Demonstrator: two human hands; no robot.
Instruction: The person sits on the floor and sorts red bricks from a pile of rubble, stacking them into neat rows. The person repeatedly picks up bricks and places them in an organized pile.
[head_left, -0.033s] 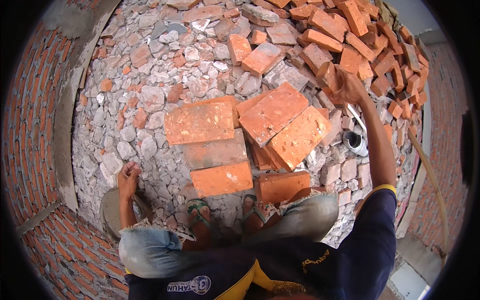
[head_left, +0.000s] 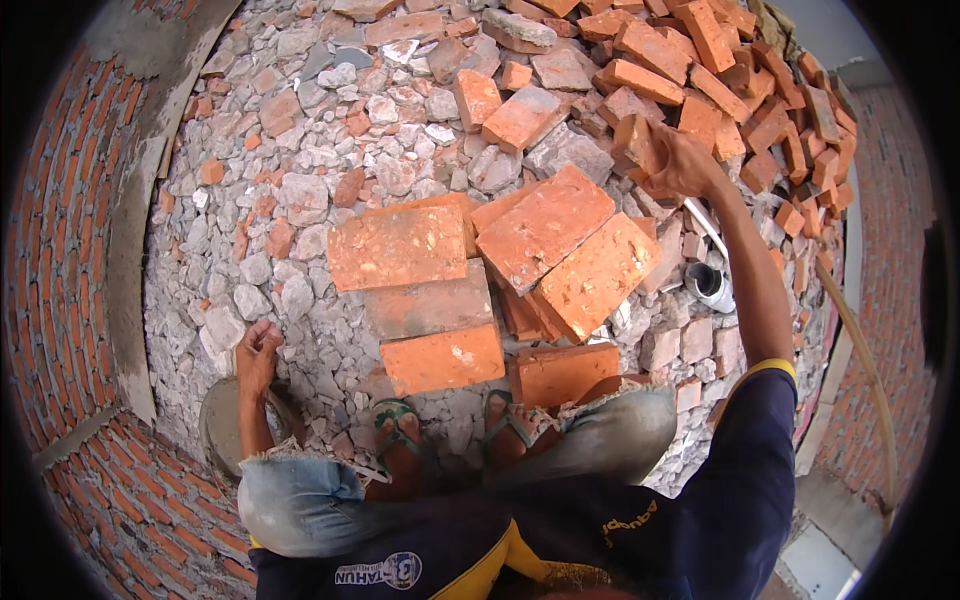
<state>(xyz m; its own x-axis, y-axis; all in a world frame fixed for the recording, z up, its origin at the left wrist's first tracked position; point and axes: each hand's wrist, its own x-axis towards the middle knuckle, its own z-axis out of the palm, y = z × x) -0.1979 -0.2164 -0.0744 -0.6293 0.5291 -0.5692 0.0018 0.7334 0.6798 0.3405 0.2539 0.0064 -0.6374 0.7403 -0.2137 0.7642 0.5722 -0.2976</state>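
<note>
"Brick (head_left: 632,146), where is it?"
"Far right, gripped in the right hand (head_left: 684,164), by the brick pile (head_left: 718,90)."
"And the left hand (head_left: 257,352)?"
"Loosely closed, near left, over the rubble (head_left: 303,195)."

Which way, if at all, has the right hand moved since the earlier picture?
Yes: slightly left. Against the short pale pipe, which sits unmoved, the right hand and its brick are further left.

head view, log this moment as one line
right hand: gripping brick | left hand: curled, nothing visible in it, over rubble | between hands: overlapping bricks | beyond right hand: brick pile
</note>
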